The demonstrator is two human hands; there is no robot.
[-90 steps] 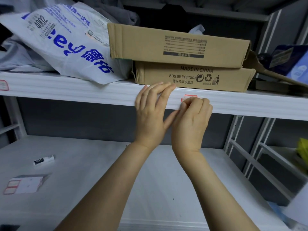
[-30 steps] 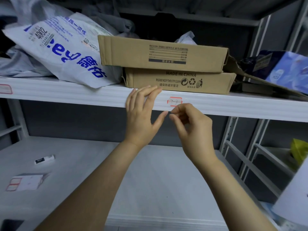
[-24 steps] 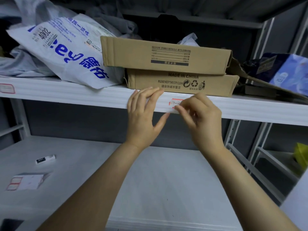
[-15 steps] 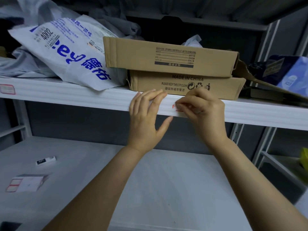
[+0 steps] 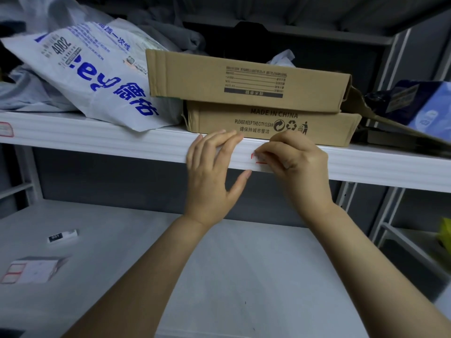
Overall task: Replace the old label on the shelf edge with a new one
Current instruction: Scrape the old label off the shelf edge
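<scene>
Along the front edge of the upper shelf (image 5: 122,142), directly below the lower cardboard box (image 5: 268,125), sits the old label (image 5: 256,159). Only its red left border shows. The rest is covered by the right grip (image 5: 296,167), whose fingers are curled with their fingertips (image 5: 266,152) on the label. Whether a corner is already pinched or merely scratched at cannot be told. The left grip (image 5: 214,172) lies just beside the label, fingers straight and flat against the edge, thumb under its lower lip, holding nothing.

The step in hand appears to be lifting the old label. It is best done by raising one corner with a nail and then drawing the label back on itself, low and slow along the edge, so that it comes away whole without paper residue. The left grip should press close to the peel line to steady the work. The bare patch is likely to need a rub before restocking it from the sheet of blank labels (image 5: 31,269), which lies near the left edge of the lower shelf (image 5: 244,276).
</scene>
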